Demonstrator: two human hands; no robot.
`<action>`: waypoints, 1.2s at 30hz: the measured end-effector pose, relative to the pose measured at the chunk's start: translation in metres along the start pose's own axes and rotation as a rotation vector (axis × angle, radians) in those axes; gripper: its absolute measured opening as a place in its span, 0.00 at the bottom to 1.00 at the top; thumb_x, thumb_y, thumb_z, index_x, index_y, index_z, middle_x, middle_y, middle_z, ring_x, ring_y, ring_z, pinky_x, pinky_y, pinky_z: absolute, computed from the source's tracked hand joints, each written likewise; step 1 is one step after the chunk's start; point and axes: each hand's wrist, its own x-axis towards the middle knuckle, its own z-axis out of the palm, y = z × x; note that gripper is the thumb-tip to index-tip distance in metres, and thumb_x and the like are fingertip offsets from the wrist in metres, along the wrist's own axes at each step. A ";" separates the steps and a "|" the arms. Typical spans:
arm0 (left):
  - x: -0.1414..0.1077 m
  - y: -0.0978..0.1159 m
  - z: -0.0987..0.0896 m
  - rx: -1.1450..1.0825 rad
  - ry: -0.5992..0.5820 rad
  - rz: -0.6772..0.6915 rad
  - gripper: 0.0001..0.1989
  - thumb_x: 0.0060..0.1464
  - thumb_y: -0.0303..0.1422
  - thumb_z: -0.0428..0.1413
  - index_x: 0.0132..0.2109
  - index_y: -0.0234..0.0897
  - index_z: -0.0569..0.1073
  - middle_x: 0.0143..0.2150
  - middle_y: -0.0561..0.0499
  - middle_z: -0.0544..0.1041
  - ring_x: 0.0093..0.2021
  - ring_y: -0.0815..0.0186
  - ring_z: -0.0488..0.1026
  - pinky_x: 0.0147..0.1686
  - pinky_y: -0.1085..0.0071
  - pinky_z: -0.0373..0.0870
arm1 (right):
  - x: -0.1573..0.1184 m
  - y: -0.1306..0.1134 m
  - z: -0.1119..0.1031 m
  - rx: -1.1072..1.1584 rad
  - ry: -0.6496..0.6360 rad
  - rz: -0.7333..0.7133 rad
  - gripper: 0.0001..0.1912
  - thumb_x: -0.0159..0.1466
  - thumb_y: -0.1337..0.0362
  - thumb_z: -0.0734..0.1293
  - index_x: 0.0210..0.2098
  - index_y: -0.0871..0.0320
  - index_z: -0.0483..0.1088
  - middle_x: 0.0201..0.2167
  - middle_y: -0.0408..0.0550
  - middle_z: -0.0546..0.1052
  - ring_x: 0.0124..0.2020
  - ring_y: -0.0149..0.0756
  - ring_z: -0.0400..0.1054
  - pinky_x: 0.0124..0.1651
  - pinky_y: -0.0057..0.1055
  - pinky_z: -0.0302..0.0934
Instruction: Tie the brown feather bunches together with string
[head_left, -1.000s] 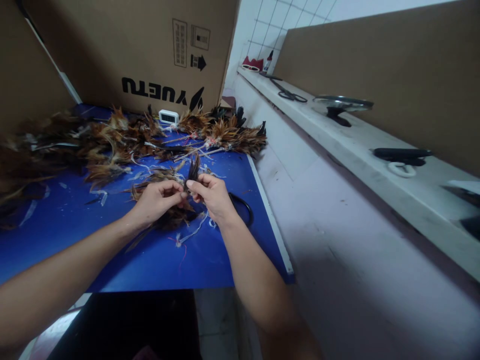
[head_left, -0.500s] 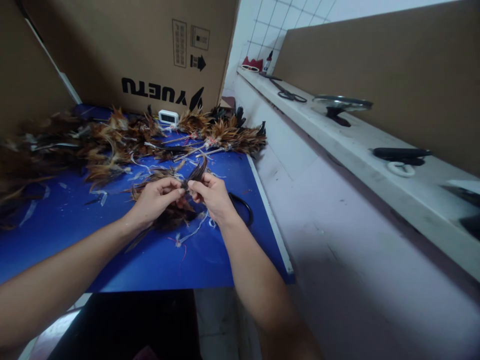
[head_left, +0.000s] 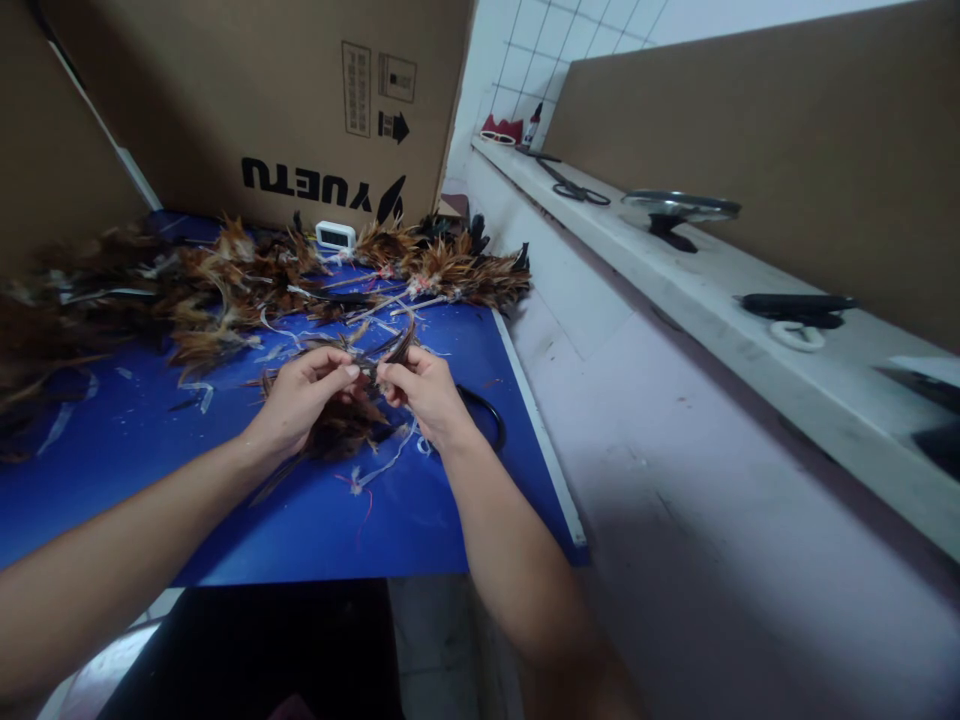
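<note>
My right hand (head_left: 426, 392) pinches a small tuft of dark brown feathers (head_left: 402, 346) whose tips point up and away from me. My left hand (head_left: 306, 392) is closed in a pinch just left of it, with a thin dark feather end (head_left: 366, 368) at its fingertips. Below both hands a pile of brown feathers (head_left: 346, 430) lies on the blue tabletop (head_left: 300, 535). A black curved handle (head_left: 491, 418) shows beside my right wrist, the rest of it hidden. White strips with a pink thread (head_left: 358, 484) lie in front of the pile.
Bunches of brown feathers (head_left: 217, 270) spread over the back and left of the table, around a small white digital timer (head_left: 335, 236). A large cardboard box (head_left: 300, 90) stands behind. Along the right, a wall ledge (head_left: 720, 265) carries scissors (head_left: 577, 190), a round glass lid (head_left: 679, 207) and black-handled tools.
My left hand has drawn slightly to the left, so a small gap shows between the fingertips. My right hand stays almost in place, and its feather tuft has shifted a little.
</note>
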 end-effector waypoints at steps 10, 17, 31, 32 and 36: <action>-0.002 0.000 -0.002 0.046 -0.104 -0.042 0.08 0.44 0.34 0.64 0.30 0.36 0.75 0.24 0.54 0.74 0.24 0.69 0.70 0.27 0.73 0.65 | -0.001 -0.003 -0.001 -0.096 -0.028 -0.019 0.03 0.49 0.67 0.68 0.25 0.58 0.70 0.15 0.35 0.68 0.17 0.24 0.59 0.21 0.24 0.53; -0.001 0.001 -0.001 0.030 -0.028 -0.023 0.09 0.41 0.34 0.65 0.31 0.35 0.76 0.23 0.54 0.74 0.24 0.70 0.68 0.25 0.74 0.63 | -0.001 -0.005 -0.003 -0.082 -0.002 -0.031 0.06 0.48 0.65 0.69 0.27 0.58 0.70 0.15 0.34 0.69 0.16 0.24 0.59 0.21 0.24 0.53; 0.002 0.004 -0.004 -0.085 0.013 -0.029 0.15 0.43 0.34 0.65 0.37 0.36 0.70 0.27 0.51 0.78 0.21 0.71 0.71 0.19 0.77 0.62 | 0.000 -0.005 -0.007 0.027 0.064 -0.034 0.06 0.48 0.66 0.70 0.26 0.57 0.69 0.16 0.35 0.68 0.17 0.23 0.58 0.20 0.23 0.51; 0.002 0.004 -0.004 -0.102 0.006 -0.028 0.16 0.43 0.33 0.65 0.38 0.35 0.69 0.27 0.51 0.79 0.22 0.70 0.73 0.20 0.77 0.64 | 0.000 -0.005 -0.007 0.033 0.072 -0.033 0.06 0.48 0.66 0.70 0.26 0.57 0.69 0.16 0.35 0.68 0.17 0.23 0.58 0.20 0.23 0.51; 0.001 0.005 -0.003 -0.151 -0.004 -0.029 0.19 0.42 0.29 0.65 0.42 0.34 0.69 0.30 0.48 0.81 0.27 0.68 0.77 0.28 0.73 0.73 | 0.000 -0.006 -0.007 0.059 0.096 -0.024 0.08 0.48 0.65 0.70 0.27 0.58 0.69 0.16 0.35 0.68 0.17 0.23 0.59 0.20 0.23 0.51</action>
